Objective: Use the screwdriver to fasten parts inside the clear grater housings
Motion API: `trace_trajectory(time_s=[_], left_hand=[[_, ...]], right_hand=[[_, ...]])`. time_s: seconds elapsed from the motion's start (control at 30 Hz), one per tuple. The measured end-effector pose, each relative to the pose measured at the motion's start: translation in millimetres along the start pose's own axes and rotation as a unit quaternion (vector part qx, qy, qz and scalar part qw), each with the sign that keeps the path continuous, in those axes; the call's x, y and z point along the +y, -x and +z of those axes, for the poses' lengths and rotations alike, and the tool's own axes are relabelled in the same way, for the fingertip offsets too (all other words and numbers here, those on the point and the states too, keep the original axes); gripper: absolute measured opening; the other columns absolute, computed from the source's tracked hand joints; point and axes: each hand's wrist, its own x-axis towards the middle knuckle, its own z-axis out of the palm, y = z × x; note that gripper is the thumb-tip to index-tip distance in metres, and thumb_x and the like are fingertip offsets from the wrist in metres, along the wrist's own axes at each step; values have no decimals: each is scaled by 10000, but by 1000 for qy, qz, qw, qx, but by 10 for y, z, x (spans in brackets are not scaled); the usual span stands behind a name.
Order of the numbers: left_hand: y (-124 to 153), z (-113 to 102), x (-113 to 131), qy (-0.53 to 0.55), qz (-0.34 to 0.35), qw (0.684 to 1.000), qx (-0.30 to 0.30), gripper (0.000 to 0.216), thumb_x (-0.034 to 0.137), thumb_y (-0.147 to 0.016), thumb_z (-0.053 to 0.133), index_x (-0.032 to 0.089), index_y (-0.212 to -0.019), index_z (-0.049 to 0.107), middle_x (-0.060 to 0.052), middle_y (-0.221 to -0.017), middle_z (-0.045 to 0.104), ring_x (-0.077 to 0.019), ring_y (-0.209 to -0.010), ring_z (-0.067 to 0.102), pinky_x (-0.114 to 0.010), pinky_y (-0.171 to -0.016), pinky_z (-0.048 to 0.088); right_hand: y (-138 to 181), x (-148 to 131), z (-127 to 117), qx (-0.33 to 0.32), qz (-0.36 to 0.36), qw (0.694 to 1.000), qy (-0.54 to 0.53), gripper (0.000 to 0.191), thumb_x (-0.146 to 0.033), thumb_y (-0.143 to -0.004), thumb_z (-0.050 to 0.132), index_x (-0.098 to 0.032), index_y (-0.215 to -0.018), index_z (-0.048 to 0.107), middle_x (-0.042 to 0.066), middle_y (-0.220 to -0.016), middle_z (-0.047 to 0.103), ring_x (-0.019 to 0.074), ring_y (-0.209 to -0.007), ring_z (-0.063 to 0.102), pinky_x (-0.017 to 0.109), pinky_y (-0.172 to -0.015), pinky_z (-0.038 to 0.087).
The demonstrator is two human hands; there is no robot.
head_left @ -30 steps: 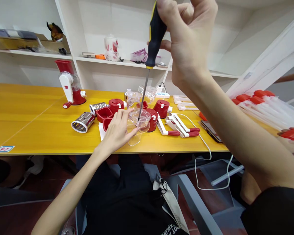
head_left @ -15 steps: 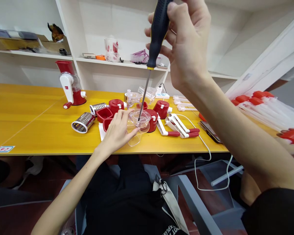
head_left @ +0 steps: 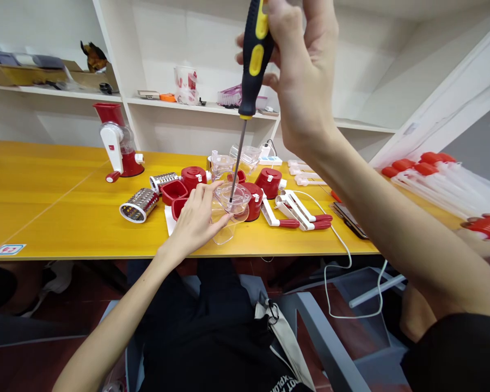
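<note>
My right hand (head_left: 302,71) is closed around the black and yellow handle of a screwdriver (head_left: 253,65), high above the table. Its shaft slants down, and the tip sits inside a clear plastic grater housing (head_left: 237,202). Thumb and fingers of my left hand (head_left: 199,215) grip the left side of that housing at the table's front. Touching or close to it are a red base (head_left: 253,201) on the right and a red square hopper (head_left: 178,207) on the left, partly behind my left hand. Whatever the tip meets is too small to make out.
An assembled rotary grater (head_left: 120,141) stands at the back left, with metal grating drums (head_left: 139,205) nearer. White crank handles with red grips (head_left: 302,211) lie to the right, beside a white cable (head_left: 345,245). Red-capped clear tubes (head_left: 445,177) and another person's hand (head_left: 484,245) are far right.
The screwdriver handle has turned, so its yellow inlays now face me. My right hand has shifted slightly left and up; the left hand stays on the housing.
</note>
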Motion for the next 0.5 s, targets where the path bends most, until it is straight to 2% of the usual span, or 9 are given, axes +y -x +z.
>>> trace_trajectory(time_s=[0.13,0.23,0.3,0.37,0.43,0.5], left_hand=[[0,-6,0,-4,-1,1000,-7,654,387,-937,690,202,-1477,371,-139,-1296,555,-323,-1203,593,-513,-1038,522],[-2,-3,-3,-4,-4,1000,-8,654,394,-937,691,205,-1476,372,-137,-1295,556,-322,-1201,593,-513,-1035,522],[-3,-1,-6,0,-3,1000,-5,655,392,-932,697,219,-1474,373,-131,-1302,554,-321,-1207,591,-513,-1041,519],[-4,-1,-7,5,-1,1000,-2,655,391,-931,701,229,-1474,373,-125,-1305,552,-319,-1214,589,-510,-1047,516],[-4,-5,-6,7,-3,1000,-1,652,390,-932,701,238,-1475,374,-119,-1295,554,-316,-1201,594,-505,-1038,521],[-3,-11,-1,8,-3,1000,-2,646,394,-936,696,242,-1476,375,-116,-1285,556,-312,-1188,598,-500,-1028,525]], right_hand=[[-61,34,-27,40,-107,990,87,252,-359,-839,700,-219,-919,507,-55,-740,535,41,-729,573,194,-738,506],[-109,104,-82,29,-155,983,91,237,-330,-852,674,-201,-821,478,-62,-655,459,34,-641,516,205,-668,443],[-106,138,-100,1,-145,988,60,85,-287,-917,551,-214,-921,506,-63,-652,484,59,-655,560,220,-659,458],[-82,147,-96,-3,-116,993,19,97,-244,-947,461,-231,-1030,510,-51,-714,578,86,-731,635,247,-708,514],[-59,136,-83,5,-97,995,-2,116,-266,-939,509,-234,-1049,522,-42,-778,630,89,-774,652,253,-750,541],[-50,115,-76,15,-102,995,5,152,-282,-882,629,-222,-997,550,-57,-720,588,63,-665,572,228,-657,498]])
